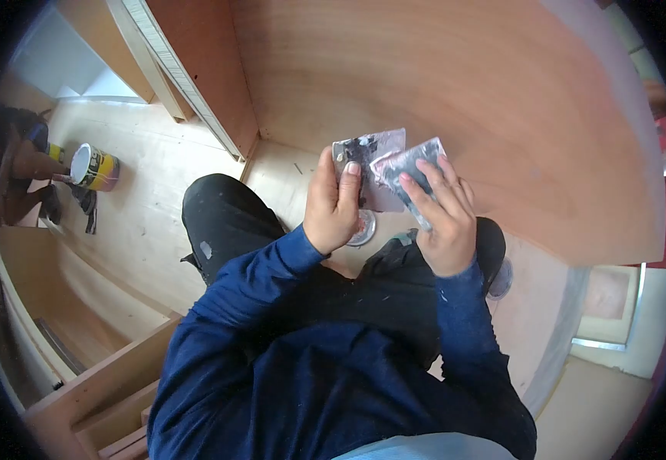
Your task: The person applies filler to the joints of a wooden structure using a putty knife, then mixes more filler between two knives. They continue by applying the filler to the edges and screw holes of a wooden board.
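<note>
My left hand (333, 203) grips a flat, square putty spreader (383, 195), thumb on top, its face smeared with pinkish filler and dark patches. In my right hand (445, 218) is a second putty spreader (411, 170), grey with pink filler along its edges; my fingers lie across its upper face. This one is tilted, and its left corner overlaps or touches the left plate. Beneath my hands a round lid or shallow dish (363, 228) with some pinkish material rests on the floor, partly hidden by my left hand.
Curved wooden panel (425, 84) rises ahead, joined to an upright brown board (198, 69). At left, an open can (95, 167) tilts near another person's arm (37, 165). A wooden frame (110, 376) stands lower left. Another round object (501, 280) sits by my right knee.
</note>
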